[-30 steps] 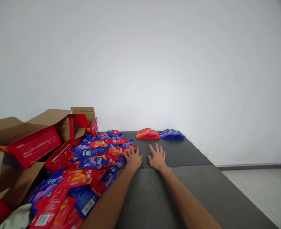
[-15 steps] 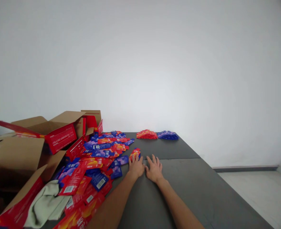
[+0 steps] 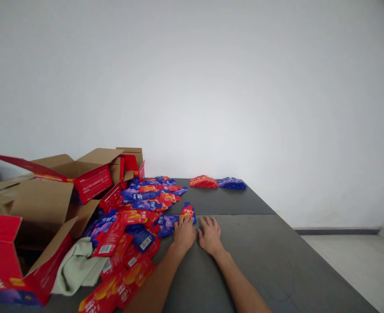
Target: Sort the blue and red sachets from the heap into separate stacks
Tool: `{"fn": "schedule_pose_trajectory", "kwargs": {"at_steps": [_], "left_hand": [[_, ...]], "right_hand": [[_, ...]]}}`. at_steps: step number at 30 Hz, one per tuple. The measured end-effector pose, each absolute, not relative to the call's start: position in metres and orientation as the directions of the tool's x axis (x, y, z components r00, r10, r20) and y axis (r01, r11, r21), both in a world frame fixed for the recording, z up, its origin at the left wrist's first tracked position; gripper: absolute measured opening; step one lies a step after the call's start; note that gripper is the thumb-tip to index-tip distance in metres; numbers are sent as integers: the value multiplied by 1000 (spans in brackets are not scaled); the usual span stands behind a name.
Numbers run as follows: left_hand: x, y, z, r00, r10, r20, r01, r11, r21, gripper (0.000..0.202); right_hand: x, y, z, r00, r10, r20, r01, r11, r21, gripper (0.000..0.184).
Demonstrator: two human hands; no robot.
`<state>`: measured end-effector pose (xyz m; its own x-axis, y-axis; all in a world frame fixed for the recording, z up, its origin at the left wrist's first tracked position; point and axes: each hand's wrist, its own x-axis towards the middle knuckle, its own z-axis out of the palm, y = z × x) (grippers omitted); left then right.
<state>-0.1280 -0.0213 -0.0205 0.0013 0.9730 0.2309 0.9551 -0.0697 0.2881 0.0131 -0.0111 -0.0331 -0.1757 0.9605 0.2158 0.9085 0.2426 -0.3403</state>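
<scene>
My left hand (image 3: pixel 184 234) lies palm down on the table with its fingertips over the near end of a red pouch (image 3: pixel 188 210). A blue pouch (image 3: pixel 194 217) peeks out from beneath the red one. Its fingers are slightly bent and not wrapped round anything I can see. Just to the right, my right hand (image 3: pixel 210 237) rests flat on the dark table (image 3: pixel 253 248), fingers a little apart, holding nothing. Close by on the left lies another blue pouch (image 3: pixel 167 220), at the edge of a loose heap of red and blue pouches (image 3: pixel 133 217).
Opened red cardboard boxes (image 3: pixel 94 184) crowd the left side. A pale green cloth (image 3: pixel 79 267) lies beside the heap. Against the far wall sit a stack of red pouches (image 3: pixel 204 181) and, right of it, a stack of blue pouches (image 3: pixel 232 183).
The view has turned slightly left, so the boxes and heap sit further right. Fingers of both hands have drawn a little closer together. More of the blue pouch shows behind the red one.
</scene>
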Motion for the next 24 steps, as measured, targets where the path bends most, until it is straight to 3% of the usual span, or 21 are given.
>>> {"fn": "schedule_pose_trajectory", "kwargs": {"at_steps": [10,19,24], "left_hand": [[-137,-24,-25,23,979,200,948,-85,306,52],[-155,-17,-20,-152,973,172,962,105,252,55],[-149,-17,-18,-84,969,233,965,21,260,52]], "right_hand": [[-1,-17,-33,-438,879,189,822,477,-311,59],[2,-24,-22,-432,893,127,831,449,-329,52],[5,-28,-20,-438,892,111,829,449,-333,53]]}}
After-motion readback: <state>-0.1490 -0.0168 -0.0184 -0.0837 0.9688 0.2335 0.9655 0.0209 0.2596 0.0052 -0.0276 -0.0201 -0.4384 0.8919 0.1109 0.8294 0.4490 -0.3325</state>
